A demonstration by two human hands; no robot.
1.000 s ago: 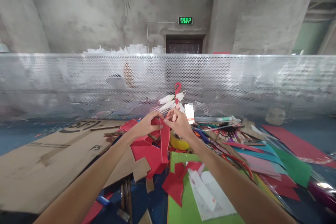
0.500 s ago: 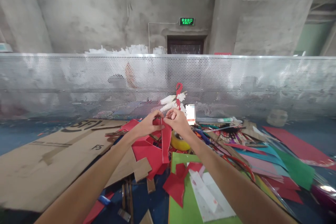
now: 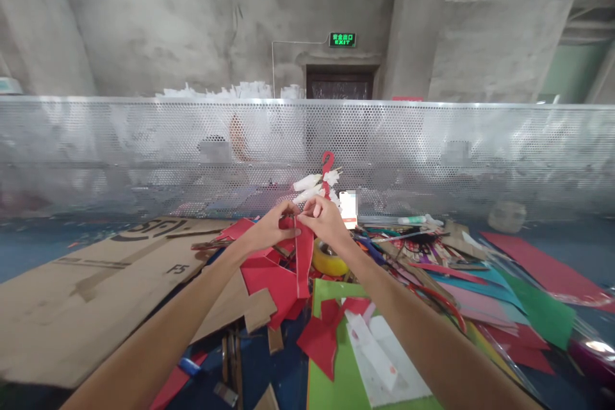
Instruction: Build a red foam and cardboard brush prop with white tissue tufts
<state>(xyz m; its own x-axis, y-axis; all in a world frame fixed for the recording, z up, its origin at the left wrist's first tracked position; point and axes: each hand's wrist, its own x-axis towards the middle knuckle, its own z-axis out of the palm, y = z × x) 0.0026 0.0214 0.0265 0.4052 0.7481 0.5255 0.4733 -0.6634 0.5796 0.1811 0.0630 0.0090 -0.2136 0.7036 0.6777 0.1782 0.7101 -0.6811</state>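
Both hands meet at the middle of the view, fingers pinched on the upper end of a red paper strip [image 3: 304,262]. My left hand [image 3: 271,227] grips it from the left, and my right hand [image 3: 327,223] from the right. The strip hangs down with pale cut edges showing. Just behind the hands stand white paper flowers [image 3: 309,184] with a looped red strip [image 3: 327,163] above them. Red paper scraps [image 3: 269,278] lie beneath the held strip. A roll of yellow tape [image 3: 330,261] sits beside it, partly hidden by my right wrist.
A flattened cardboard sheet [image 3: 120,275] spreads across the left. Green paper [image 3: 327,391] lies in front with red and white scraps. Coloured sheets [image 3: 538,304] and tools crowd the right. A perforated metal screen [image 3: 408,160] rises behind, with a phone [image 3: 348,208] against it.
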